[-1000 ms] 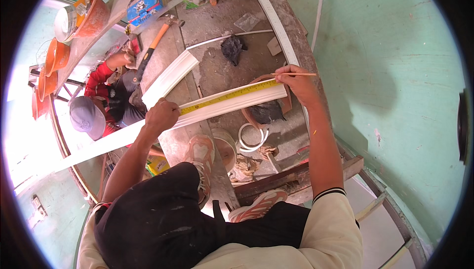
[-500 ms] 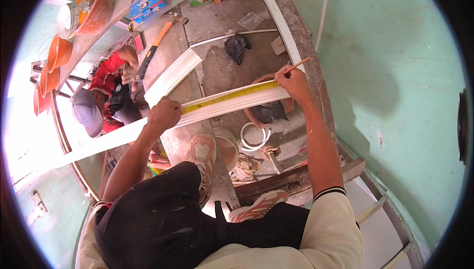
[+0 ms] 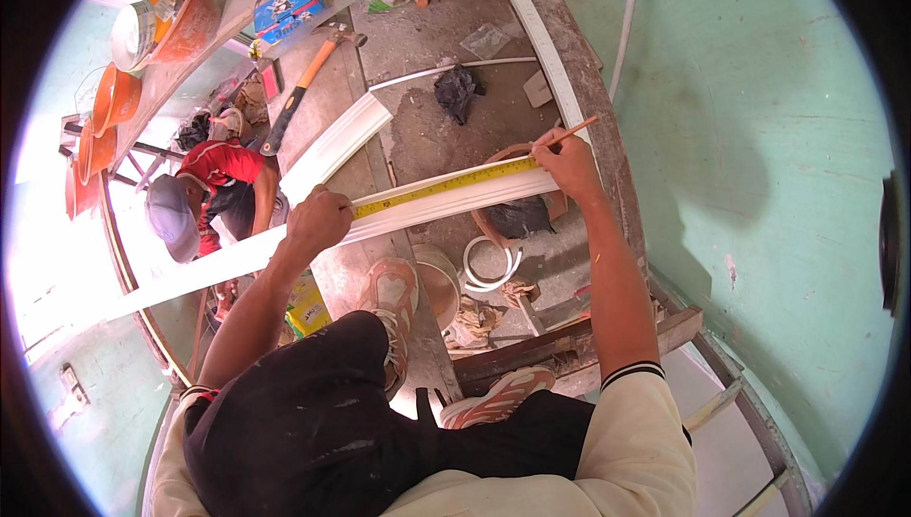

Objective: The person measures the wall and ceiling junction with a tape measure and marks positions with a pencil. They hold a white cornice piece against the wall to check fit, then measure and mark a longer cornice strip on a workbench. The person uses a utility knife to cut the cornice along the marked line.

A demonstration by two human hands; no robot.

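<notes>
White trim [image 3: 451, 208]: running from 8 to 2 o'clock, beneath both hands.
Yellow tape [image 3: 446, 187]: lying along the trim; measuring is apparently being done.
Left hand [image 3: 320, 218]: gripping the trim at 9 o'clock, fingertips hiding.
Right hand [image 3: 567, 161]: pinching a pencil [image 3: 581, 126] at 2 o'clock; marking is probably calling for steady tape.

Room between upper black bag [image 3: 458, 93] and yellow tape [image 3: 446, 188], short moulding [image 3: 338, 141] leftward.

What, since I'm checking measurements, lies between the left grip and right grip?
The head view shows a yellow measuring tape along white trim, from left grip to right grip.
</notes>
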